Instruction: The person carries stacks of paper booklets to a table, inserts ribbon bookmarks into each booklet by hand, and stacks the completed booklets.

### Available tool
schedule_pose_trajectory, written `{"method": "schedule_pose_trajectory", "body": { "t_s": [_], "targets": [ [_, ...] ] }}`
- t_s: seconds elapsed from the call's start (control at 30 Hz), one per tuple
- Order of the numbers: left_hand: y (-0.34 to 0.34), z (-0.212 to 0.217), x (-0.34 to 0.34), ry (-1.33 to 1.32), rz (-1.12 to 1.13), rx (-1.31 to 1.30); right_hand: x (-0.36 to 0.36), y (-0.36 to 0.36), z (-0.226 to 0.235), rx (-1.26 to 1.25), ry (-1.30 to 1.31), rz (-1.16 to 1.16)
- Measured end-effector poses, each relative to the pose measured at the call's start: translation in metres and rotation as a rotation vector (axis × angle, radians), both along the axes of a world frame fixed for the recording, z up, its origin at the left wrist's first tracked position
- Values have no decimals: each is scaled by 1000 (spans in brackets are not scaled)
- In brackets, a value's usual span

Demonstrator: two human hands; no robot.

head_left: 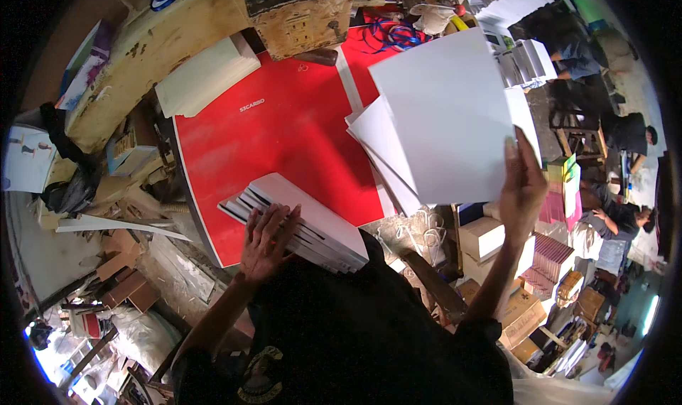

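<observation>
**Loose sheets held high over a red worktop**

Nearest us, our left hand [266, 238] lies flat and open on a stack of white-edged booklets [302, 224] at the lower middle of the red worktop [270, 135]; they overhang its edge and could slide off, we judge. Upper left, a cream paper pile [206, 74]. Right of centre, our right hand [522, 185] pinches white sheets [444, 121]; the fan looks likely to slip. Brown cartons [518, 312] sit lower right.
</observation>
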State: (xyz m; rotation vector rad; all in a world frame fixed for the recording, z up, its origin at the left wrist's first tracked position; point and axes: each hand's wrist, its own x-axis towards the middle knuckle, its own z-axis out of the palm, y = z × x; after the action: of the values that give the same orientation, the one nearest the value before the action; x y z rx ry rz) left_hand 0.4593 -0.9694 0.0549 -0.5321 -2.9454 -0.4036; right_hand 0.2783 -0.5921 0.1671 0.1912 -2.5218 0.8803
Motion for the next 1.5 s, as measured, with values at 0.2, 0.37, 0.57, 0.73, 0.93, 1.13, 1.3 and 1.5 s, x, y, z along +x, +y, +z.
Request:
{"method": "schedule_pose_trajectory", "body": {
  "t_s": [0.2,0.37,0.57,0.73,0.93,1.13,1.3,1.5],
  "targets": [
    [12,14,-12,-155,23,83,-27,26,-91,-127,-448,43],
    [8,18,-14,-176,1,30,41,-90,-84,-110,-523,666],
    [6,7,-15,-147,-7,-24,50,-124,-92,-344,-841,915],
    [7,10,-15,-120,-34,-3,38,-112,-101,-165,-625,697],
    [7,6,-14,-124,-6,2,41,-79,25,-201,-399,286],
    [7,1,-9,-32,50,52,50,-83,12,336,-250,184],
    [9,0,-13,-14,43,64,53,-77,-122,636,-182,163],
    [-4,-17,5,43,29,105,18,-39,-42,345,-149,175]
  ]
}}
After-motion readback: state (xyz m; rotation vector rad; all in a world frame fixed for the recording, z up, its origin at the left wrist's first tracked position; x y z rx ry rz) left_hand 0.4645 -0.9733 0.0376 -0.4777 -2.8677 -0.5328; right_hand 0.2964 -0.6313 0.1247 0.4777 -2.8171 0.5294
